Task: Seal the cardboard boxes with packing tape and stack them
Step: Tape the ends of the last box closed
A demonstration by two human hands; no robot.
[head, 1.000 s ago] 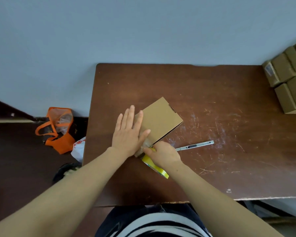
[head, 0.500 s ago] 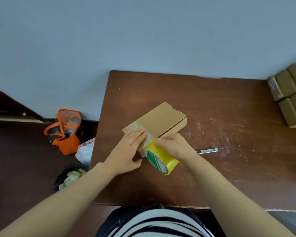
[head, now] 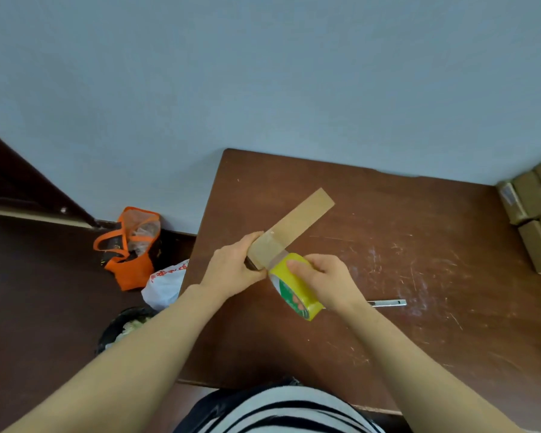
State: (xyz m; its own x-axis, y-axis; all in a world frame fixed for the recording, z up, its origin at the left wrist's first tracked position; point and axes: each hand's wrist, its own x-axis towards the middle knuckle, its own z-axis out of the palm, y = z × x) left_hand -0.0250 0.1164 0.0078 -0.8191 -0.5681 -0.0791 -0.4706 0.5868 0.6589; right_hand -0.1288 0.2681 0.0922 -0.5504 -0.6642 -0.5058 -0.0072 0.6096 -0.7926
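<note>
A flat brown cardboard box (head: pixel 303 215) is tipped up on edge above the brown table (head: pixel 372 332), its narrow side facing me. My left hand (head: pixel 231 270) grips its near end, fingers wrapped over the top edge. My right hand (head: pixel 324 281) holds a yellow roll of clear packing tape (head: pixel 294 289) right beside that end. A strip of tape runs from the roll onto the box's near end. A stack of several sealed brown boxes (head: pixel 534 220) stands at the table's far right edge.
A silver utility knife (head: pixel 388 303) lies on the table just right of my right wrist. On the floor to the left are an orange bag (head: pixel 128 248), a white plastic bag (head: pixel 164 284) and a dark bin (head: pixel 122 326). A wall stands behind the table.
The box has been lifted from lying flat and turned up on edge. My left hand went from pressing tape down to gripping the box's end. The roll has moved round that end.
</note>
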